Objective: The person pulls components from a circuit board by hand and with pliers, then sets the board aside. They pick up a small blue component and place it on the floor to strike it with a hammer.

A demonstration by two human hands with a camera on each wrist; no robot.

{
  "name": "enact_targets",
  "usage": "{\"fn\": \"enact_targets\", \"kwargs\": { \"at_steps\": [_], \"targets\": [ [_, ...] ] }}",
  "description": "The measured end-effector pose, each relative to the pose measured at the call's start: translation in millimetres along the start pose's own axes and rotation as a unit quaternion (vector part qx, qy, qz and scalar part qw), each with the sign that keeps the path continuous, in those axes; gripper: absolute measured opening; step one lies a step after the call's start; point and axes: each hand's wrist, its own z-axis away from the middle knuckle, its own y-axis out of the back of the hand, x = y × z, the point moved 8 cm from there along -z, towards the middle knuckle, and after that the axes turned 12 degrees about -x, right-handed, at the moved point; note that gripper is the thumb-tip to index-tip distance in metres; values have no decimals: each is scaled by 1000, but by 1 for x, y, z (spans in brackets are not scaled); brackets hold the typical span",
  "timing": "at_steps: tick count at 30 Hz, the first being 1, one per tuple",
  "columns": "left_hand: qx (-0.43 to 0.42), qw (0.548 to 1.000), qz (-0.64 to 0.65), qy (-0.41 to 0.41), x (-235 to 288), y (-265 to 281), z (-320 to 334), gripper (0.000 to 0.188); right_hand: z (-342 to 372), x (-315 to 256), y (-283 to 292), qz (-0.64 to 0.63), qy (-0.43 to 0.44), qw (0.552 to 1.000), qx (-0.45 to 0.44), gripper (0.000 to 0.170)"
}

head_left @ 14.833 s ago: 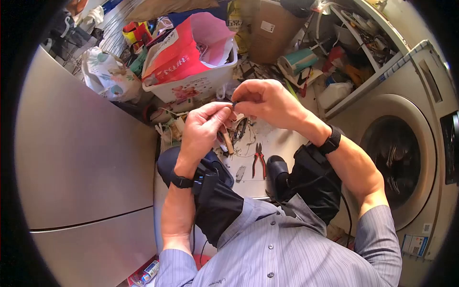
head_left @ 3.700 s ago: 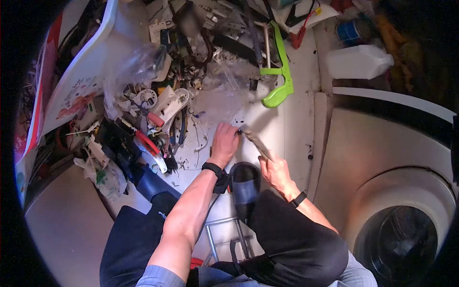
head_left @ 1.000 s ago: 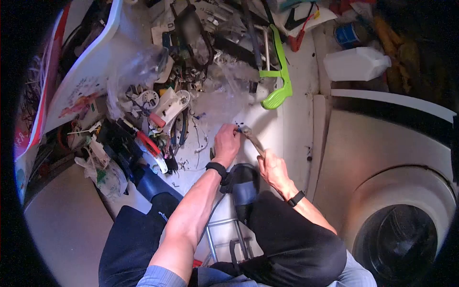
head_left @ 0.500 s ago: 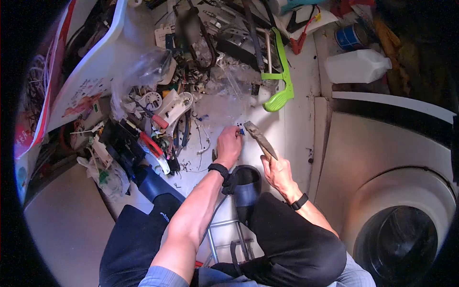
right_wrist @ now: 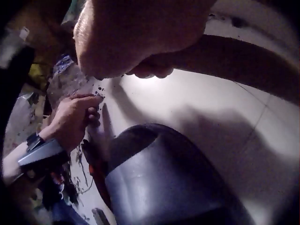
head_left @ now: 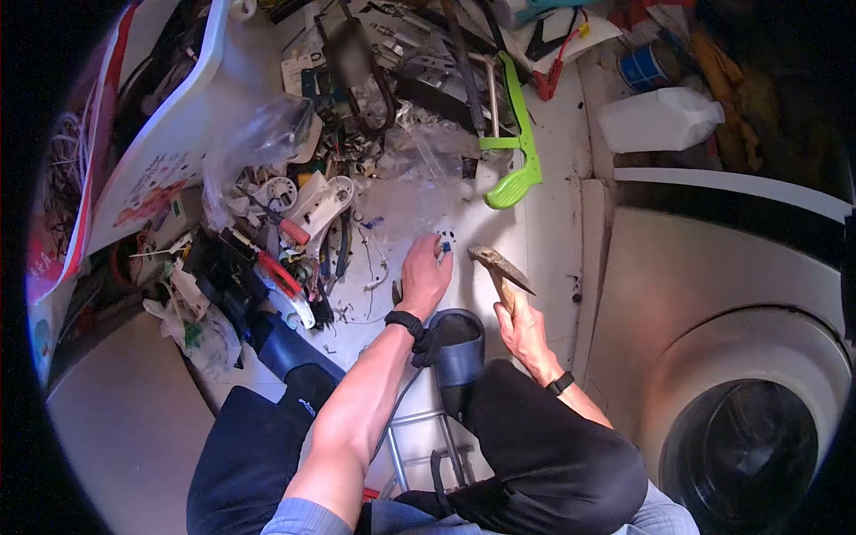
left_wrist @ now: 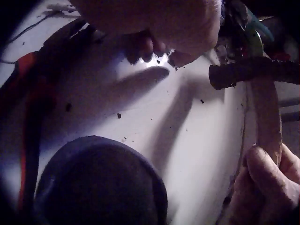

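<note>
In the head view, the left hand [head_left: 425,276] rests low over the white floor and pinches a small blue piece [head_left: 445,247] at its fingertips. The right hand [head_left: 524,334] grips the wooden handle of a hammer [head_left: 501,266], whose dark head is held apart from the left fingers, to their right. In the left wrist view, the right hand [left_wrist: 269,187] holds the handle [left_wrist: 268,117], thumb along it; the left hand [left_wrist: 159,21] hides the piece. In the right wrist view, the left hand [right_wrist: 70,119] lies beyond the right hand [right_wrist: 140,37].
A slippered foot [head_left: 459,343] stands just below the hands. Left lie red-handled cutters [head_left: 281,275] among scattered parts; a green-handled saw [head_left: 517,183] is ahead. A white jug [head_left: 660,120] and a washing machine [head_left: 713,294] are on the right.
The hammer head has moved from beside the left fingertips to the right and turned. The left hand has stayed nearly in place. Much earlier, both hands were held together higher up, above the floor.
</note>
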Motion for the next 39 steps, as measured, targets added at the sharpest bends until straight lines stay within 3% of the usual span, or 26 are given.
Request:
{"fn": "enact_targets", "kwargs": {
  "at_steps": [5,12,18,20,27,30,32,37,39],
  "targets": [
    [41,995,-52,-72,0,-5,1,24,-2,-7,-2,13,-2,1000,-15,36],
    [41,998,0,-57,-9,-4,1,20,-3,-5,-3,-6,31,999,9,35],
    [43,996,-6,-76,-10,-3,-2,18,-6,-18,-4,29,71,997,0,30],
    [65,991,-28,-116,-8,-3,-1,17,-8,-17,-6,35,90,995,17,25],
    [59,992,-43,-99,-7,-5,-1,16,-7,-40,2,55,93,994,3,17],
    [51,993,-55,-91,-2,-2,-3,13,-8,-51,1,42,134,990,19,15],
    [33,996,-45,-66,-2,-3,-5,14,-14,-46,-10,87,106,990,-24,13],
    [24,997,-55,-54,-8,-7,-5,14,-9,-47,-5,83,87,992,-31,13],
    [17,997,-64,-41,-10,-4,-11,14,-6,-59,7,33,172,984,32,14]
  ]
}}
